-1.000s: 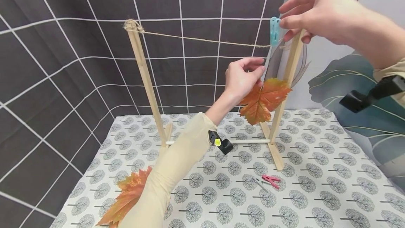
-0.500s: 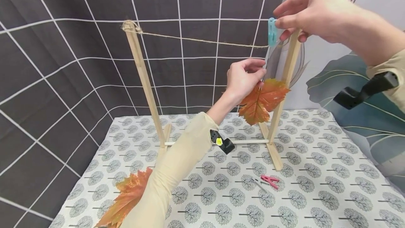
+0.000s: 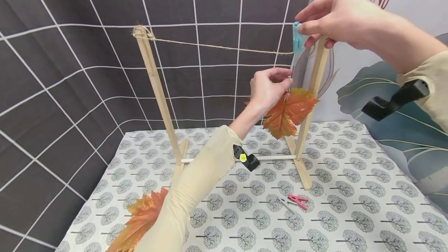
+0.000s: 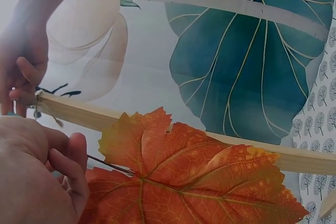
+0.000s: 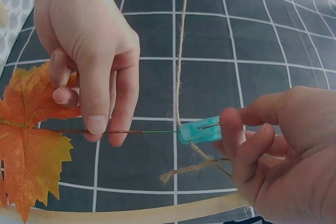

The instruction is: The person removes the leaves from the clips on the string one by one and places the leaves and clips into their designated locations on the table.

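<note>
An orange artificial maple leaf [image 3: 290,112] hangs below my left hand [image 3: 264,88], whose thumb and fingers pinch its thin stem [image 5: 126,131]. The stem's green upper end reaches the lower end of a blue clothespin [image 5: 199,129], which sits at the twine [image 3: 217,46] near the right post. My right hand [image 3: 344,18] holds the clothespin by its upper end, thumb and index finger at its handles. In the right wrist view the loose twine tail [image 5: 186,170] hangs below the clothespin. The far side of the right fingers' grip is hidden.
Left post [image 3: 157,88] and right post [image 3: 316,73] of a wooden stand carry the twine, with a white rod [image 3: 276,157] low between them. A pink clothespin [image 3: 297,200] and a grey one [image 3: 285,204] lie on the patterned cloth. A second leaf [image 3: 143,219] lies partly under the left forearm.
My right hand has shifted slightly left, its thumb now overlapping the clothespin's top more. The left hand keeps its pinch on the stem. The head view has drifted a little.
</note>
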The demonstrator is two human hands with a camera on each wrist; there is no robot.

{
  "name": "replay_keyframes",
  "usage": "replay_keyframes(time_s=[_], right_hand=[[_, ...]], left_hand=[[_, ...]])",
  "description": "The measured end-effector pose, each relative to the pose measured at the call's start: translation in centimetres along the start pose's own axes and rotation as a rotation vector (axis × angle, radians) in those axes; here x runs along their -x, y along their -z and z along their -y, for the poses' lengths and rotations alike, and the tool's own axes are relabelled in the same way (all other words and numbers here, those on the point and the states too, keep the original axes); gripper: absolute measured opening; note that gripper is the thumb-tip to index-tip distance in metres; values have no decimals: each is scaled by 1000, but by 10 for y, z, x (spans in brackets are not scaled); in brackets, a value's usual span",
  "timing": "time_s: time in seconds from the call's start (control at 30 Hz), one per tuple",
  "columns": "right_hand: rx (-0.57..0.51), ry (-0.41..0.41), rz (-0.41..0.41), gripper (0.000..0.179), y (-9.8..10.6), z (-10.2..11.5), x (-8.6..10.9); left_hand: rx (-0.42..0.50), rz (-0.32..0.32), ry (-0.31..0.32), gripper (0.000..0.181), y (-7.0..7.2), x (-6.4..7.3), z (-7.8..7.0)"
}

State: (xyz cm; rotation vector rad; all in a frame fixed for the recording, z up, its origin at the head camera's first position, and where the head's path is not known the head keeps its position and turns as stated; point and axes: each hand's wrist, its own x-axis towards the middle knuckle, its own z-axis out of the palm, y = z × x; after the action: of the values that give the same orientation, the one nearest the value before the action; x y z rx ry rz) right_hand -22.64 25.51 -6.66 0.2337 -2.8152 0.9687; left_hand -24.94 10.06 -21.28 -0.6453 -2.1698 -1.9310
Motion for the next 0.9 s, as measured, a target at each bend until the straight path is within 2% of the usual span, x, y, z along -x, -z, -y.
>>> replay_keyframes(time_s=[0.27, 0.67, 0.9], right_hand=[[36, 10, -8, 49, -2, 1, 0], [35, 12, -15, 45, -1, 1, 1], [37, 12, -53, 45, -1, 2, 3]], left_hand=[[-33, -14, -22, 12, 1, 0, -1], [-39, -14, -26, 10, 2, 1, -1], [-46, -27, -76, 10, 4, 1, -2]])
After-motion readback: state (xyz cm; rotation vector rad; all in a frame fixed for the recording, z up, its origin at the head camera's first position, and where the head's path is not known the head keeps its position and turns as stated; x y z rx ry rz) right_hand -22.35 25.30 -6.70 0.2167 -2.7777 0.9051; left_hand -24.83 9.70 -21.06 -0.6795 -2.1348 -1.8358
